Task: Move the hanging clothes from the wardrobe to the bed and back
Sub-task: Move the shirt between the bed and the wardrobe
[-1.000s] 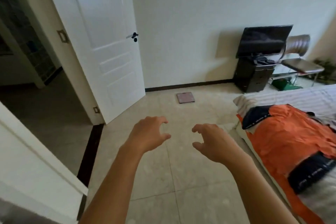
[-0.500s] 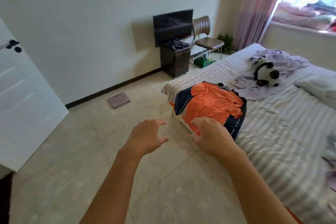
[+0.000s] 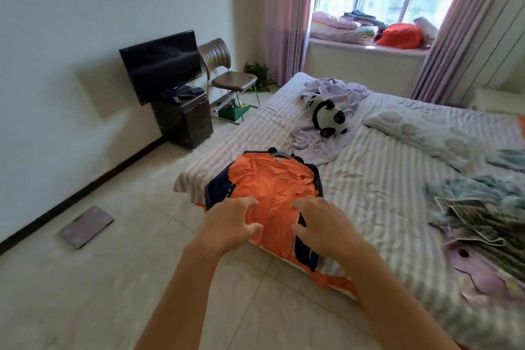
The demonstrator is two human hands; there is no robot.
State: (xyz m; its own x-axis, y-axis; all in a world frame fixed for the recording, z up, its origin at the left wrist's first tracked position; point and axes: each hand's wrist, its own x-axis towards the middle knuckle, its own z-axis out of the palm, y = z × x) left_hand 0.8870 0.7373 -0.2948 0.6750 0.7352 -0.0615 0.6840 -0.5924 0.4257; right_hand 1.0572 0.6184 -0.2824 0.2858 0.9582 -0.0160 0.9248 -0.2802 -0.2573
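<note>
An orange shirt with dark navy sleeves (image 3: 272, 182) lies flat on the near corner of the striped bed (image 3: 377, 187), its lower part hanging over the bed's edge. A hanger hook shows at its collar. My left hand (image 3: 231, 223) hovers before the shirt's lower left part, fingers loosely curled and holding nothing. Beside it, my right hand (image 3: 319, 224) hangs over the shirt's lower right part, fingers also curled and empty. The wardrobe is out of view.
A panda toy (image 3: 326, 115) and a lilac sheet lie further up the bed, with a pillow (image 3: 434, 133) and crumpled clothes (image 3: 483, 207) at the right. A TV on a dark cabinet (image 3: 184, 119), a chair (image 3: 227, 77) and a floor scale (image 3: 85, 226) stand at the left.
My view has swung right from the door to the bed. Both hands now hover over the orange shirt instead of the bare floor, still empty.
</note>
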